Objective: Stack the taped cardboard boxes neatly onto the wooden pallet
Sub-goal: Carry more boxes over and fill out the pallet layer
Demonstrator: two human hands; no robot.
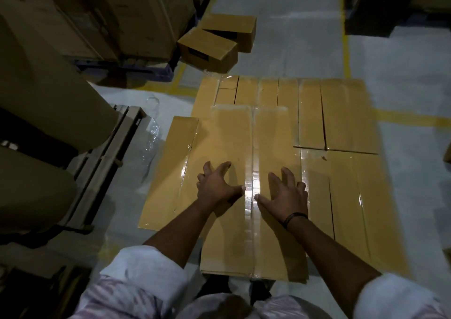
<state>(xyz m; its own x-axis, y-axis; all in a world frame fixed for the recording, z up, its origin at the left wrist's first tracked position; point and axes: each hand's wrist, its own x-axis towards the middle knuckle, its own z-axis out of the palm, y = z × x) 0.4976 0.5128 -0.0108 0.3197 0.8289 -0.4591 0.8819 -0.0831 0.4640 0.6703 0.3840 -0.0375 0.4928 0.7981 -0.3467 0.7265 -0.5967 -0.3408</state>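
Head view: your left hand [217,187] and right hand [285,194] lie on the top face of the upper box [227,135], one on each side of its shiny tape seam [252,218]. Neither grip is closed on anything. The fingers are spread and a little bent, touching the cardboard, and the thumbs point at each other across the seam.

The upper box sits on the near-left part of a flat layer of taped boxes [341,113]. Its near end reaches the layer's near edge, close to your feet. The layer looks filled out to its far and right edges, and one of its boxes, the left box [168,172], shows past the upper box's left side. The pallet under all this is hidden, so you cannot confirm from here that the boxes rest on it.

As a judgement, the first layer looks done and the second has just begun with this one box. Left to do are at least a tilted loose box [210,50] and a second loose box [231,27] touching it, both on the floor beyond the layer's far-left corner. Clear plastic wrap [152,133] lies on the floor left of the layer.
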